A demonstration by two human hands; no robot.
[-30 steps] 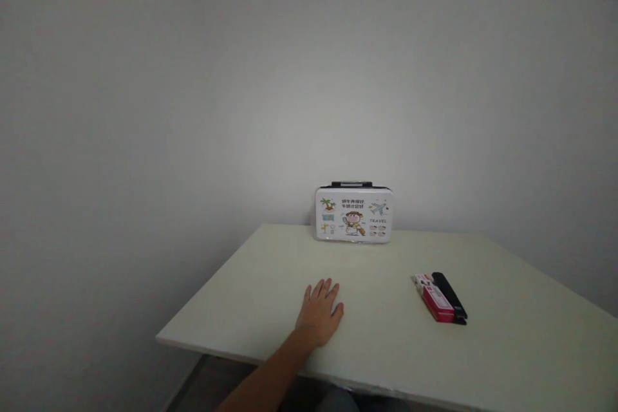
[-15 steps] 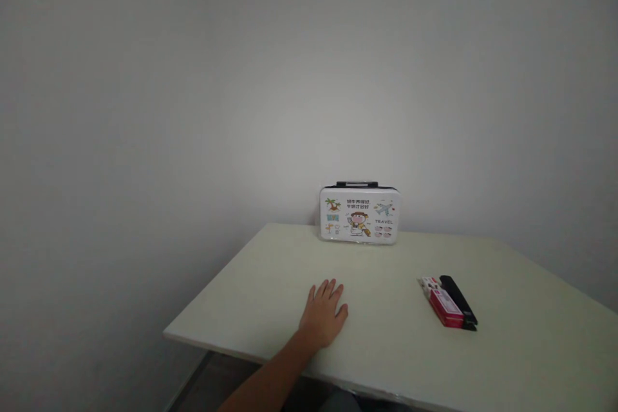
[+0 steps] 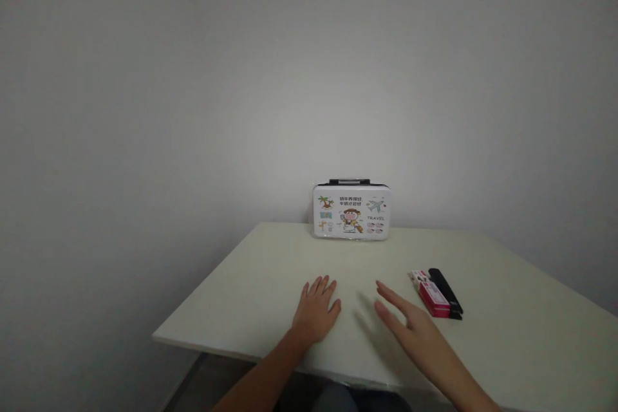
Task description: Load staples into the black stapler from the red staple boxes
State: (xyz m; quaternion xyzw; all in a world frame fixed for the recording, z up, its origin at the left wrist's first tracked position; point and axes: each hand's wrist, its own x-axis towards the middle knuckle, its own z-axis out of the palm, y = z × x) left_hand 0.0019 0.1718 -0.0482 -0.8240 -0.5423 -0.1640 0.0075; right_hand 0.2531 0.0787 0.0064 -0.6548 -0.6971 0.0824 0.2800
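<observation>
My left hand (image 3: pixel 315 312) lies flat on the pale tabletop (image 3: pixel 232 309), palm down with its fingers spread, holding nothing. My right hand (image 3: pixel 410 328) is raised a little over the table, its shadow falling to the left. The thumb and fingers are apart with nothing between them. Closest to the right hand is a small red and white box (image 3: pixel 434 299), just beyond it to the right. Against the box's right side lies a long black object that looks like a stapler (image 3: pixel 445 290).
A white case (image 3: pixel 351 214) with a black handle and cartoon prints stands upright at the table's back edge, near the wall (image 3: pixel 347 77). The table's front edge runs below my forearms. A wall also rises on the left.
My right hand has come into view from the lower right and now hovers over the table. My left hand stays on the tabletop. The whole view has shifted slightly.
</observation>
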